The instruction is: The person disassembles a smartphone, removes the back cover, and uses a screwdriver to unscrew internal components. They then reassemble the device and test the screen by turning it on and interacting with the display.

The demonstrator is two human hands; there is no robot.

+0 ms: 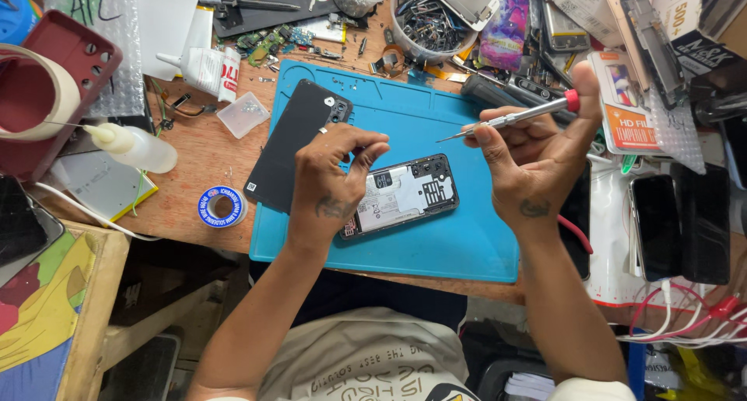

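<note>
A cluttered wooden workbench (206, 148) was seen from above, its middle covered by a blue silicone repair mat (436, 238). On the mat, an opened smartphone (405, 192) lay face down and slightly askew, its inner boards and shields exposed; its removed black back cover (292, 140) was laid just beside it, to the left, partly over the mat's edge. The left hand (331, 179) was curled over the phone's left end, thumb and forefinger pinched together, though whether anything was gripped between them could not be told. The right hand (537, 148) was raised above the mat's right side, well clear of the phone, with a precision screwdriver (510, 119) pinched between thumb and fingers, its red cap set against the forefinger and its tip pointed left. Around the mat, a squeeze bottle (132, 146), a roll of tape (220, 206), a small clear plastic tray (243, 114) and a tub of metal parts (428, 20) were set out.

The opened phone was judged light and stiff but fragile, best steadied by its outer frame edges, with the bare boards and connectors left untouched. The slim driver was judged light and apt to slip.
</note>
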